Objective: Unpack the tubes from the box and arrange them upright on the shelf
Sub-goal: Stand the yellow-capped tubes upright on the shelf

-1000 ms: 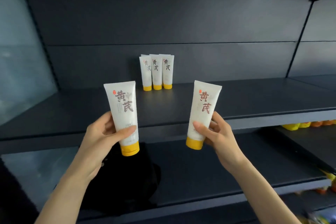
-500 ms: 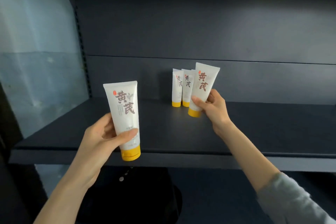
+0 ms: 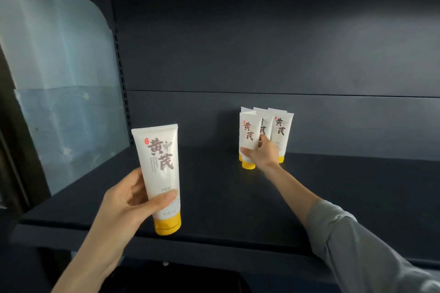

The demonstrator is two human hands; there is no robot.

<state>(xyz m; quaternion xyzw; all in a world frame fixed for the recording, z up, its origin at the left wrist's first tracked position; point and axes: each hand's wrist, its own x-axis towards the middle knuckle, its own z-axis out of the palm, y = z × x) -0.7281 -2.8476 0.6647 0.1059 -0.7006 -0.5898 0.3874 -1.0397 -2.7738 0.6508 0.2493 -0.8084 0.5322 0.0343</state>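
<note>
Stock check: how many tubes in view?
5. Left hand holds one tube; right hand holds the front tube; three tubes stand behind it on the shelf. More may be hidden.

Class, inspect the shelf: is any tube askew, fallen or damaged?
Nothing stands out. The shelved tubes stand upright, caps down, on the shelf. The right hand grips the front tube upright; the left hand grips a spare tube upright.

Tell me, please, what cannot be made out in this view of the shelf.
Head view.
The middle back tube: partly hidden by the right hand and the front tube.
Small print on the near tube in the left hand: too small to read.
The box: nowhere in frame.
</note>
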